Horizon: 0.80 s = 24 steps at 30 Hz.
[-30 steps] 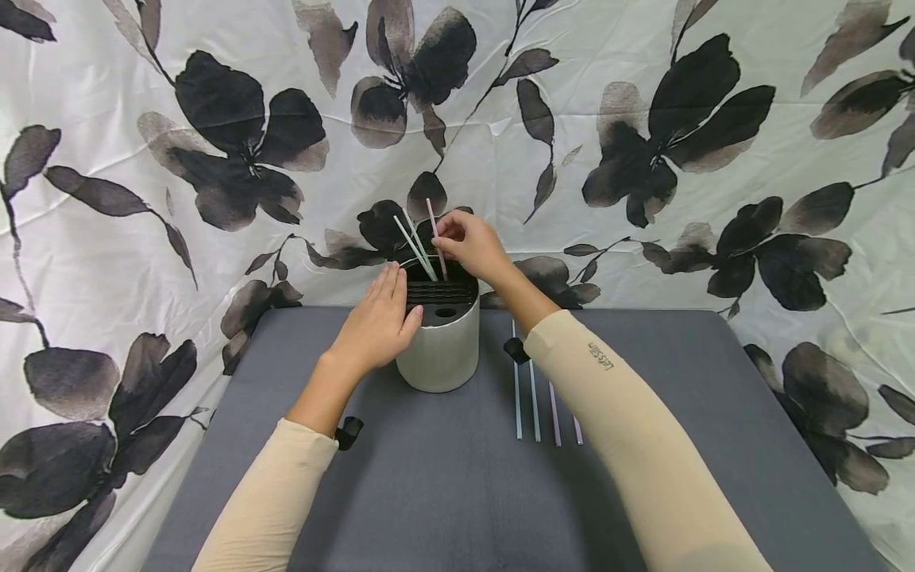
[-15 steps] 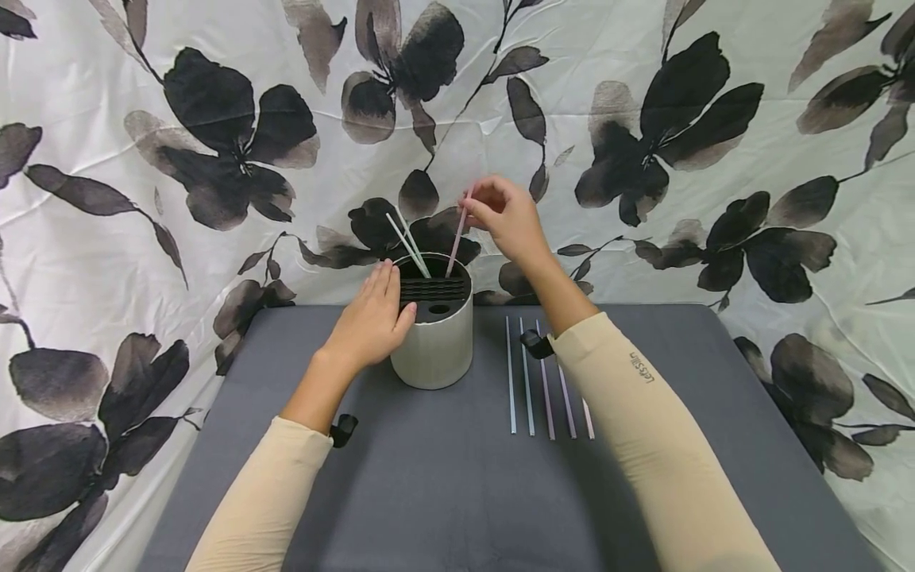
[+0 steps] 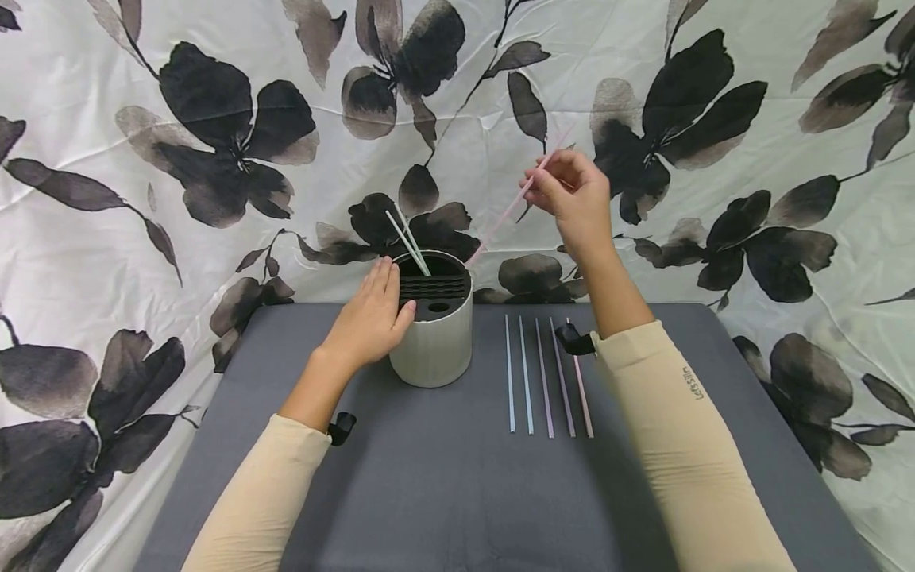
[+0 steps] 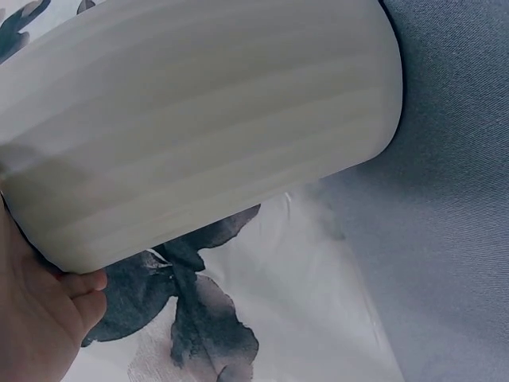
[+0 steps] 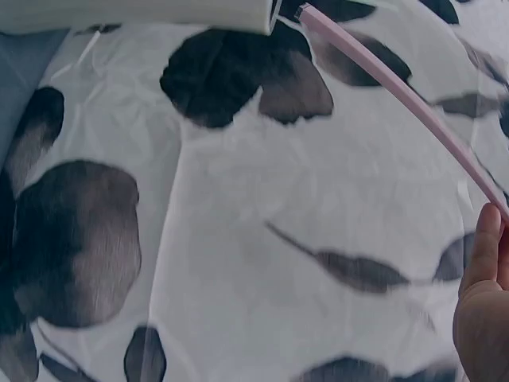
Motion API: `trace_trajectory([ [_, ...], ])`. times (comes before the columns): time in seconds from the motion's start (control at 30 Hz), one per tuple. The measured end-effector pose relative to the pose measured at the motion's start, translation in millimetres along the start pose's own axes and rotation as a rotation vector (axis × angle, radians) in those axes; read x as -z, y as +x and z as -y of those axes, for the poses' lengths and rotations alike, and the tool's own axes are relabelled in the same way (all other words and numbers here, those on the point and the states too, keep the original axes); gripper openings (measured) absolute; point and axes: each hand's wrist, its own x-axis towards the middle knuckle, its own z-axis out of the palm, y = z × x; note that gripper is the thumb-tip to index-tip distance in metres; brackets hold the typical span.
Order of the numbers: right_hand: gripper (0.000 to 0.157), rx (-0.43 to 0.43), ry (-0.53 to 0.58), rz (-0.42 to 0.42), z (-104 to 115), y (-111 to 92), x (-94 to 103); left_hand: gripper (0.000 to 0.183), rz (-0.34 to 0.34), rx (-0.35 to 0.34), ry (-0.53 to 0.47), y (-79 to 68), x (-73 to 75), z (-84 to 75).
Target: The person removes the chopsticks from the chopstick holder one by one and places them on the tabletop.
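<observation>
A pink straw [image 3: 503,216] is pinched between the thumb and fingers of my right hand [image 3: 575,202]. It slants down to the left, its lower end close by the holder's right rim in the head view. In the right wrist view, the straw's [image 5: 398,87] near end shows beside the holder's edge. My left hand [image 3: 368,318] rests with straight fingers on the left side of a whitish, ribbed round holder [image 3: 432,353]. The holder has a black slotted insert [image 3: 432,288] with a round hole in front. Two pale green straws [image 3: 409,240] lean in its back opening.
Several straws, blue, purple and pink, lie in a row on the grey table [image 3: 457,492] right of the holder; one is a purple straw [image 3: 545,381]. A white cloth [image 3: 493,143] with dark flowers hangs behind the table.
My right hand has lifted the pink straw out of the holder and moved up and to the right with it. My left hand has stayed on the holder.
</observation>
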Motion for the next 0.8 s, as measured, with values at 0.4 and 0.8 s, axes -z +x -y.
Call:
trace_trajectory([
  [0.4, 0.028, -0.049, -0.125, -0.027, -14, -25, 76.5, 0.074, 0.025, 0.004, 0.01, 1.4, 4.9, -1.1],
  [0.8, 0.021, -0.188, -0.457, 0.009, -62, -67, 149.2, 0.074, 0.023, 0.005, 0.014, -0.5, 4.6, -3.7],
])
